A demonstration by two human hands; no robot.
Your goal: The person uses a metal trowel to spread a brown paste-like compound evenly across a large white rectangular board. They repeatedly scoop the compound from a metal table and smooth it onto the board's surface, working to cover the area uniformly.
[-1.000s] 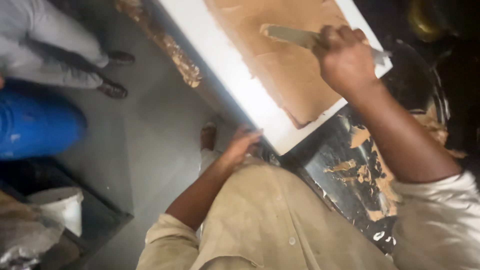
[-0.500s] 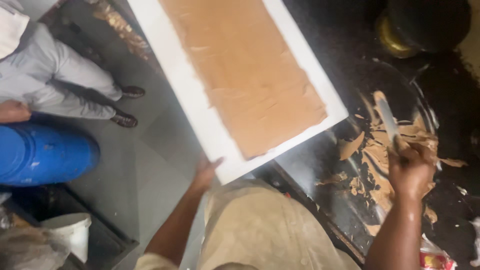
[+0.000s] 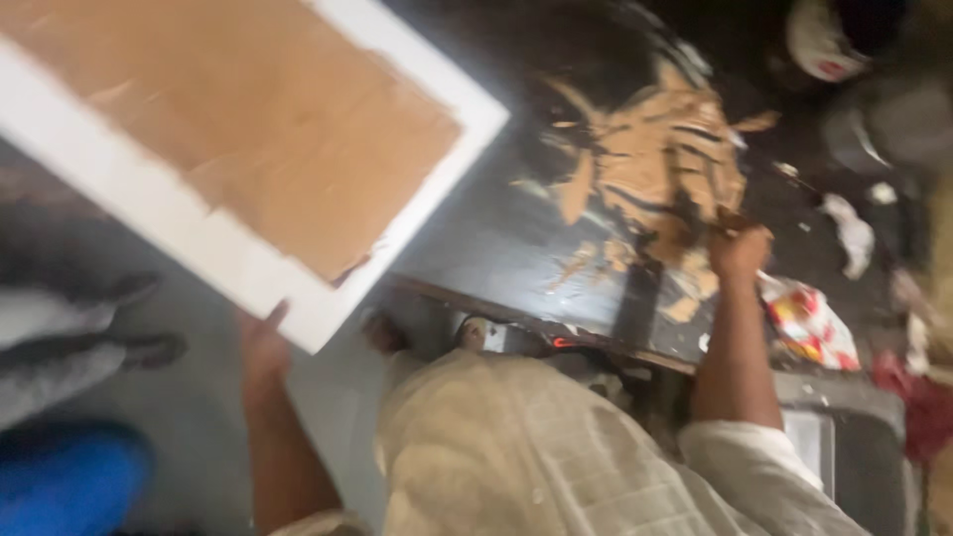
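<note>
A white board point(image 3: 199, 248) coated with a broad patch of tan filler lies tilted at the upper left. My left hand point(image 3: 260, 342) grips the board's near edge from underneath, close to its corner. My right hand point(image 3: 737, 246) is closed on the handle of a putty knife, whose blade is mostly hidden and blurred, and rests on a dark slab point(image 3: 496, 238). The slab carries a smeared heap of tan filler point(image 3: 650, 169) just beyond that hand. The picture is motion-blurred.
A red, white and yellow packet point(image 3: 809, 323) lies right of my right arm, with white scraps point(image 3: 852, 230) and a dark round container point(image 3: 893, 129) beyond. At the left stand another person's grey trouser legs and dark shoes point(image 3: 94, 328) beside a blue drum point(image 3: 69, 476).
My right hand left the board and carried the knife down to the filler heap on the dark slab. The view swung right, so the board now sits at the upper left.
</note>
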